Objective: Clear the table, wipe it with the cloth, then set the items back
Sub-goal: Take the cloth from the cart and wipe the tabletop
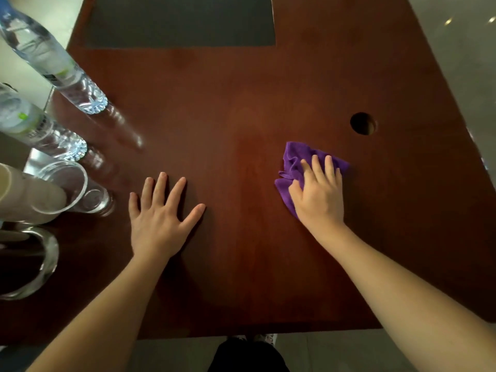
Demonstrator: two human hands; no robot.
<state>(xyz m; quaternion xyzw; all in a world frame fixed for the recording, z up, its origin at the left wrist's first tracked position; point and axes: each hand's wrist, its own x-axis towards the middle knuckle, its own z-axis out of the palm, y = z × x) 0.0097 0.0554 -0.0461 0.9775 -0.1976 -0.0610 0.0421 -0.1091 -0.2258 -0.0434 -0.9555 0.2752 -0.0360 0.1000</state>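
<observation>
Fingers (319, 167) of the right hand (318, 196) lie nearly straight and slightly apart, pressing flat on a crumpled purple cloth (294, 167); the thumb rests on the cloth's near-left part, and folds of fabric show beyond the fingertips and to the left of the palm. The cloth lies on the right half of the dark red-brown table (228, 124), just nearer than and to the left of a round cable hole (363, 123) in the tabletop. Fingers (161, 187) of the left hand (158, 218) are straight and widely spread, palm down on bare wood left of centre, holding nothing. Both forearms reach in from the near edge. Along the left edge of the table stand 2 clear plastic water bottles, a far one (53, 63) and a near one (35, 127), with green-and-white labels. Nearer than these stands a clear glass tumbler (91, 194), beside a pale cup (29, 197). At the near-left corner, a curved glass rim (47, 261) is partly cut off by the frame; what it belongs to cannot be told. A dark grey mat (179, 21) lies at the far side of the tabletop.
</observation>
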